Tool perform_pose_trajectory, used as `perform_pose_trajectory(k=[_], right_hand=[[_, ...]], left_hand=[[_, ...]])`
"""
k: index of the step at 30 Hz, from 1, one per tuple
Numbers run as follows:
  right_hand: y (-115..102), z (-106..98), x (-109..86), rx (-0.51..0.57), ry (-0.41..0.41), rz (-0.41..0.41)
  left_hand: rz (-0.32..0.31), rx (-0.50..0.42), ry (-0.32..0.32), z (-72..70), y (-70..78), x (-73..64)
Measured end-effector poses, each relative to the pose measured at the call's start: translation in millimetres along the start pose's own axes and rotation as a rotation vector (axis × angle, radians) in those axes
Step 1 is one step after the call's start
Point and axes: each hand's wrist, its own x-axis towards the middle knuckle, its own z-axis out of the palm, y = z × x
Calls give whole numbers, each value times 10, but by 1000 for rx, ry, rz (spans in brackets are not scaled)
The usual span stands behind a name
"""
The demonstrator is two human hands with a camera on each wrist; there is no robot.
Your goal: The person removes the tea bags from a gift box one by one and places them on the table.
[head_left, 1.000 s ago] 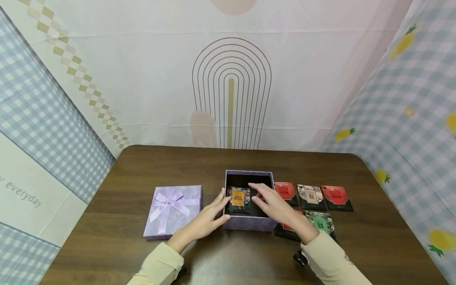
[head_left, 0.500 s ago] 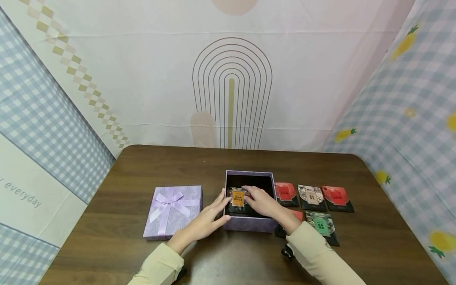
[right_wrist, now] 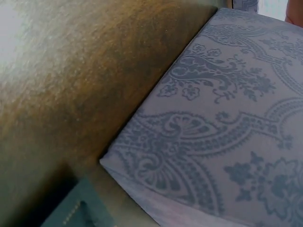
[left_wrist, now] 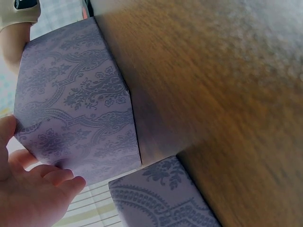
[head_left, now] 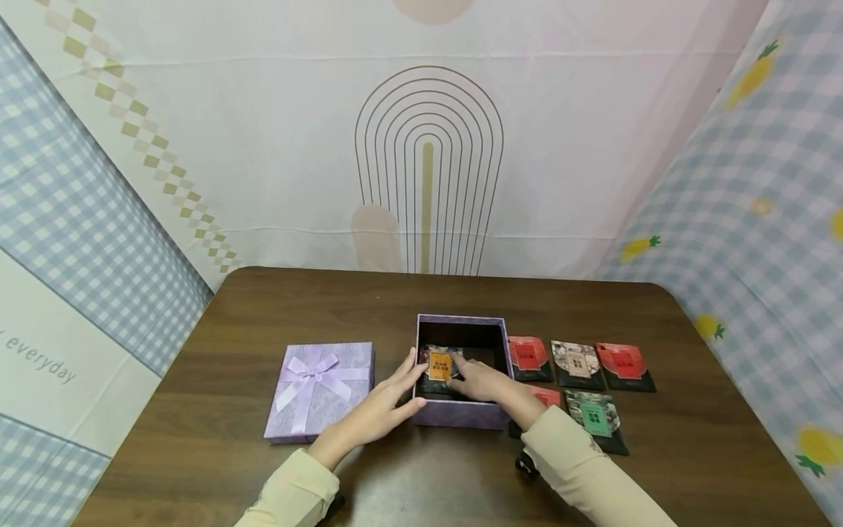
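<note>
A lidless purple patterned gift box (head_left: 461,415) with a dark inside stands mid-table. In its near left part lies a flat black packet with an orange label (head_left: 440,367). My right hand (head_left: 486,380) reaches into the box from the right, fingertips at the right edge of that packet. The right wrist view shows the box's outer wall (right_wrist: 199,109) but not those fingers. My left hand (head_left: 382,411) rests against the box's left side, fingers extended. In the left wrist view the left fingers (left_wrist: 59,182) touch the patterned box wall (left_wrist: 75,99).
Left of the box lies its purple lid (head_left: 323,391) with a ribbon bow. To the right are several flat packets: red ones (head_left: 622,362), a white one (head_left: 576,362) and a green one (head_left: 594,421). All stand on a brown wooden table (head_left: 421,476).
My right hand has moved left and down into the box, its fingertips now at the orange-labelled packet. My left hand has stayed at the box's side.
</note>
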Motion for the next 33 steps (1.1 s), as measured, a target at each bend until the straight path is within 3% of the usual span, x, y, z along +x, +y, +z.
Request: perform_pose_trajectory(k=[7, 19, 22, 26, 33], right_hand=[[14, -25, 5, 51, 21, -64], [20, -56, -5, 233, 252, -100], [22, -73, -3, 297, 220, -118], [22, -83, 6, 376, 109, -124], [26, -77, 1, 363, -33, -126]], left_hand=[[2, 0, 0, -4, 0, 5], [4, 2, -5, -6, 2, 3], [4, -4, -2, -7, 4, 5], [5, -5, 0, -8, 6, 4], [8, 0, 2, 3, -6, 7]])
